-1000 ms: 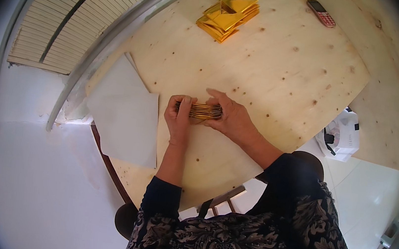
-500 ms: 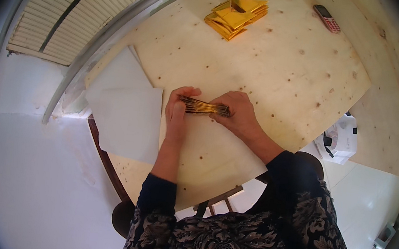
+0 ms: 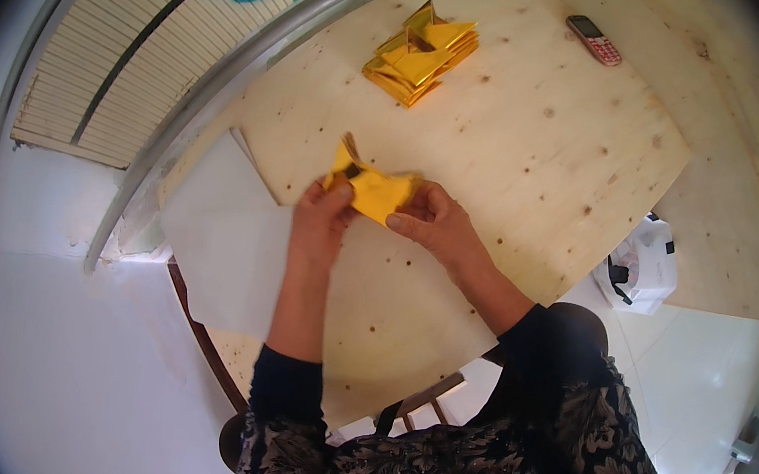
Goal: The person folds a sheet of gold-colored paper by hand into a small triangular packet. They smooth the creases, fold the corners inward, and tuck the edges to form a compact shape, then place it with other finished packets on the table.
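Observation:
A stack of folded gold foil paper (image 3: pixel 377 193) is held between my two hands above the table, its shiny face turned up and one pointed corner sticking up at the left. My left hand (image 3: pixel 320 216) grips its left end, fingers and thumb closed on it. On the right end, my right hand (image 3: pixel 434 220) pinches it between thumb and fingers. Farther off on the table, a pile of similar folded gold papers (image 3: pixel 420 57) lies with points standing up. How many sheets I hold cannot be made out.
Pale sheets of paper (image 3: pixel 218 236) lie at the table's left side, near my left forearm. A red and black keypad phone (image 3: pixel 594 40) rests at the far right of the wooden table (image 3: pixel 540 162). Beyond the right edge is a white bag (image 3: pixel 646 265); a curved metal rail (image 3: pixel 191 86) runs along the left.
The stack has been tipped from edge-on to showing its gold face, with a corner raised. My hands have shifted grip around it. The whole view has also shifted slightly.

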`<action>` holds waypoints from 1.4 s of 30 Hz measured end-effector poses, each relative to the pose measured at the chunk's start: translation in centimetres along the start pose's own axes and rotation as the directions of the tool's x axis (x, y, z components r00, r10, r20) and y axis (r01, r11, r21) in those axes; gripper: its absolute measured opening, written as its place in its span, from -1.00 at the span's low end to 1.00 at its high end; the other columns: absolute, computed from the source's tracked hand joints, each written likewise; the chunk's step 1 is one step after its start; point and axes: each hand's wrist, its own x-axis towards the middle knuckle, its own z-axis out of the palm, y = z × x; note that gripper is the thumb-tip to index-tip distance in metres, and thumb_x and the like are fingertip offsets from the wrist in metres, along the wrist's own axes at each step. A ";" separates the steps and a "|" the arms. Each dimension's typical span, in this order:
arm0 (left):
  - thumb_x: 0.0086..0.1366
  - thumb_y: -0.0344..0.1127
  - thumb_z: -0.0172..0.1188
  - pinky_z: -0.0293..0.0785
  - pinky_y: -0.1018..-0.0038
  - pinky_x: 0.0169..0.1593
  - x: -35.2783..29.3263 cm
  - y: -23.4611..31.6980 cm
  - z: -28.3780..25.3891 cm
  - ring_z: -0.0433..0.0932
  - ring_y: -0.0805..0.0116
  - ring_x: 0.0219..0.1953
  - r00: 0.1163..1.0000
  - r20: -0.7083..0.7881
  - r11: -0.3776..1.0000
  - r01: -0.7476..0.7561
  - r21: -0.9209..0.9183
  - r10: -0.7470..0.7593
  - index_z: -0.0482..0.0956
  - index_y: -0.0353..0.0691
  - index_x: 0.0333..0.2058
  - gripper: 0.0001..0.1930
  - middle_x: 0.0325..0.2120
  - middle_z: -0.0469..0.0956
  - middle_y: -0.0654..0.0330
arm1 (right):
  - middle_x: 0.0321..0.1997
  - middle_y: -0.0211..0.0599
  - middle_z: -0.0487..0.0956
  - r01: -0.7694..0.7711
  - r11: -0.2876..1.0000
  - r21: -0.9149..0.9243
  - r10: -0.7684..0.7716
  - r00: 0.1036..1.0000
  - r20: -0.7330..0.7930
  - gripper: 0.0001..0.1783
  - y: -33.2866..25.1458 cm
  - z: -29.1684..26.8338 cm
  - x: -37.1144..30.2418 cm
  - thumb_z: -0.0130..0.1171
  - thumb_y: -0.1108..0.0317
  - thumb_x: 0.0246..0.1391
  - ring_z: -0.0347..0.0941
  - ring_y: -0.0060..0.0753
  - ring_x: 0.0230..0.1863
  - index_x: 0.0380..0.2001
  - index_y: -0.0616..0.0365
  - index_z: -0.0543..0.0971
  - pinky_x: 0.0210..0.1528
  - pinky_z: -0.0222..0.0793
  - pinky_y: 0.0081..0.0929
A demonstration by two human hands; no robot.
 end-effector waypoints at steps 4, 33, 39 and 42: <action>0.23 -0.46 0.19 0.59 0.39 -0.19 8.6 4.4 -2.3 0.57 0.30 -0.32 0.991 -0.127 0.967 0.060 0.248 -0.029 0.43 -0.42 -0.07 -0.69 -0.27 0.56 0.07 | 0.05 -0.25 0.42 -0.083 0.996 -0.029 0.080 0.993 -0.088 -0.24 -0.9 -0.7 -0.1 0.39 0.25 -0.03 0.36 -0.50 0.06 0.21 0.26 0.30 0.08 0.36 -0.53; 0.03 -0.26 0.43 0.44 0.28 -0.22 17.5 4.9 2.0 0.46 0.23 -0.22 0.937 -0.343 0.740 0.271 0.615 -0.058 0.51 -0.24 -0.08 -0.53 -0.18 0.47 0.13 | 0.02 -0.28 0.47 -0.110 0.993 -0.053 0.108 0.993 -0.042 -0.37 -1.2 -0.9 -0.3 0.28 0.20 0.05 0.40 -0.54 -0.02 0.15 0.25 0.38 -0.01 0.37 -0.57; 0.08 -0.15 0.43 0.45 0.31 -0.27 16.4 5.0 2.0 0.45 0.33 -0.34 0.935 -0.354 0.749 0.240 0.617 -0.008 0.55 -0.17 -0.19 -0.63 -0.33 0.48 0.23 | 0.02 -0.28 0.47 -0.107 0.993 -0.054 0.105 0.994 -0.042 -0.38 -1.3 -0.6 -0.4 0.26 0.21 0.06 0.41 -0.55 -0.06 0.15 0.27 0.38 -0.05 0.38 -0.59; 0.09 -0.14 0.43 0.45 0.35 -0.28 15.5 5.6 2.0 0.46 0.35 -0.32 0.945 -0.328 0.755 0.206 0.622 0.013 0.54 -0.20 -0.15 -0.59 -0.31 0.49 0.22 | 0.01 -0.29 0.48 -0.092 0.993 -0.067 0.090 0.995 -0.037 -0.38 -1.4 -0.4 -0.4 0.25 0.21 0.06 0.41 -0.56 -0.08 0.15 0.28 0.38 -0.06 0.37 -0.60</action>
